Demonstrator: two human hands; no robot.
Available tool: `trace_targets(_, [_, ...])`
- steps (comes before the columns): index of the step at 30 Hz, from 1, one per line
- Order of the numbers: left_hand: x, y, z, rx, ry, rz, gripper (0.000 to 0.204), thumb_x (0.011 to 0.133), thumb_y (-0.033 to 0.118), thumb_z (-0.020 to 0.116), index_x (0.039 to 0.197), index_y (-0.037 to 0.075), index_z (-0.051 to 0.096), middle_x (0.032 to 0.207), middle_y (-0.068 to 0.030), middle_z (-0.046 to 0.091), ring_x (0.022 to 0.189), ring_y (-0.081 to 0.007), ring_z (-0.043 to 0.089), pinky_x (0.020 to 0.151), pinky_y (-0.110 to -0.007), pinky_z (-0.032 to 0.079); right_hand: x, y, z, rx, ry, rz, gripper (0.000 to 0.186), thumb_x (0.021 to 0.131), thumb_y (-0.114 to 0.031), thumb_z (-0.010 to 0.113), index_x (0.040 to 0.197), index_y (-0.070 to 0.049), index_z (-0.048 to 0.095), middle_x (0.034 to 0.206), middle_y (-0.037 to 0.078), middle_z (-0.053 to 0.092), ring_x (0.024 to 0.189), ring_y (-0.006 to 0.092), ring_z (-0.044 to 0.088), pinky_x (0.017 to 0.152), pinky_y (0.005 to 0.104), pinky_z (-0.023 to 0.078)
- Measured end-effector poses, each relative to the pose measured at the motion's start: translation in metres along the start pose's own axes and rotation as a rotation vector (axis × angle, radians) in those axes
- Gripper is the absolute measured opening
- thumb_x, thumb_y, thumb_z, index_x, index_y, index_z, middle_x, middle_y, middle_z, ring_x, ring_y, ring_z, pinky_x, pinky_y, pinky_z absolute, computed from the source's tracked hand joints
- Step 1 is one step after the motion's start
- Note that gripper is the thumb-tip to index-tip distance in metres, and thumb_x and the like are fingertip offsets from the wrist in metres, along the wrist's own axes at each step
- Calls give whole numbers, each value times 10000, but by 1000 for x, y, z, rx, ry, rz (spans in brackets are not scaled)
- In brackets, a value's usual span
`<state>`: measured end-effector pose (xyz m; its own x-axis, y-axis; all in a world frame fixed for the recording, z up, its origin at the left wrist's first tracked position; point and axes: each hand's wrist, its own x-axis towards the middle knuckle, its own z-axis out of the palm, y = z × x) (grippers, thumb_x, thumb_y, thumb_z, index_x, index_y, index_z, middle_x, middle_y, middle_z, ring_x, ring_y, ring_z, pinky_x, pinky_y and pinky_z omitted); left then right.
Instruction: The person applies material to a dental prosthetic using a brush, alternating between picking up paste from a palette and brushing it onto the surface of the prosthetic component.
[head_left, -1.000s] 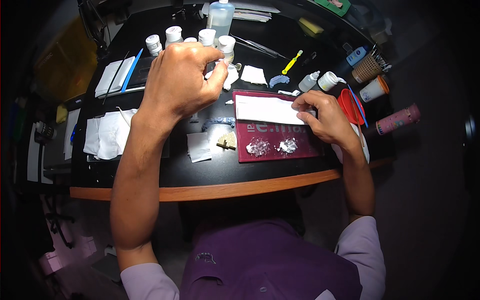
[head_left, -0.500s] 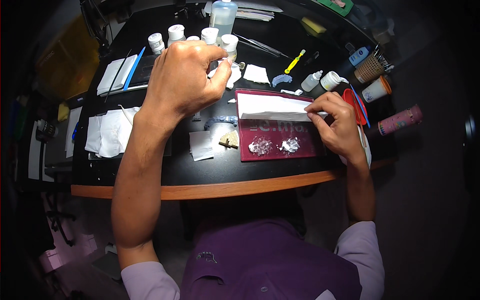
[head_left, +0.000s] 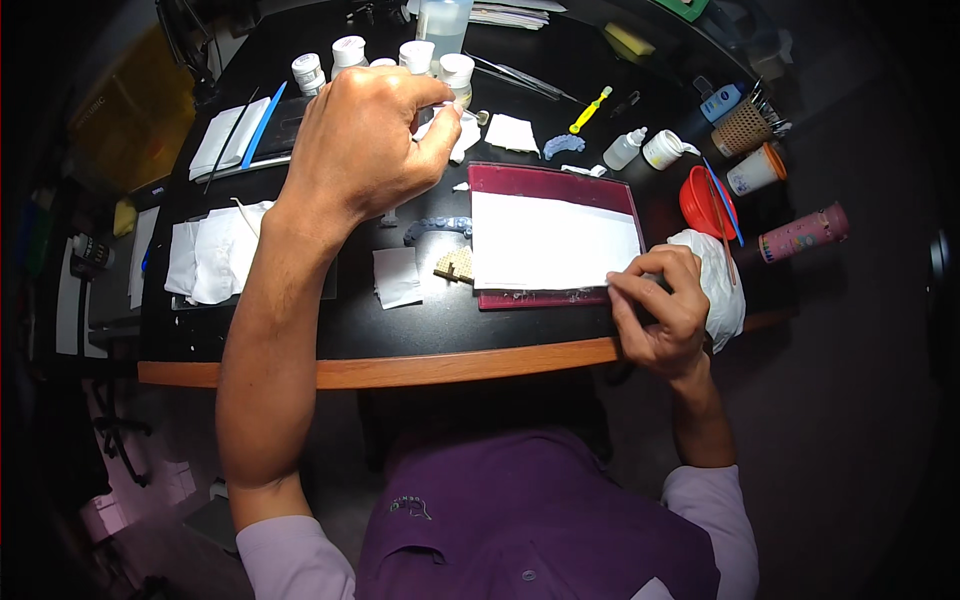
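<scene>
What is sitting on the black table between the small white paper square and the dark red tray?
In the head view, a small tan gridded block lies between the small white paper square and the dark red tray.

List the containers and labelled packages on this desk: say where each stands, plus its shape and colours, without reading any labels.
White-capped jars: row at the back, small, round.
Clear bottle: back centre, tall.
Dropper bottle: right of centre, small, whitish.
Blue bottle: back right, small.
Paper cup: right, white, orange rim.
Pink tube: far right, lying down.
</scene>
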<state>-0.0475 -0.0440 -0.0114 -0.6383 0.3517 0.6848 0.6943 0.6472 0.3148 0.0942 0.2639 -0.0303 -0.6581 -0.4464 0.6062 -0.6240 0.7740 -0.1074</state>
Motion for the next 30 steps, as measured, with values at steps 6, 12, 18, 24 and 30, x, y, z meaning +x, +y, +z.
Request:
trace_targets(6, [1,0,0,-12,5,7,213,867,165,686,959,3,789,752,-162,712,600,-228,649,566,-341,482,-1,-12,-1,15,15,13,212,679,-73,795,886,-67,750,872,61,635,859,255,583,789,392,411])
trace_targets(12, [6,11,-5,-24,-15,-16,209,852,173,687,936,11,790,725,-146,699,616,-234,650,588,-351,496,17,-15,14,152,-48,-63,290,696,-200,872,916,-72,732,1065,99,644,949,267,626,794,400,443])
trace_targets(18, [6,9,-9,-46,19,-62,209,835,183,686,930,29,791,717,-142,693,622,-261,658,615,-372,520,25,-16,20,212,-90,-37,299,675,-120,887,924,-51,734,1066,135,649,931,281,646,788,394,502])
trace_targets(24, [6,8,-8,-52,5,-80,224,831,198,684,927,29,795,728,-146,703,636,-263,665,631,-373,527,27,-8,23,164,-75,-17,263,697,-169,876,887,-73,722,1052,90,644,952,248,640,800,387,480])
trace_targets(30, [5,9,-10,-31,-4,-75,235,829,200,681,927,19,795,745,-152,717,677,-275,687,669,-382,547,31,7,12,89,-127,0,362,652,-184,915,958,-102,740,1085,88,662,1000,264,639,813,387,457])
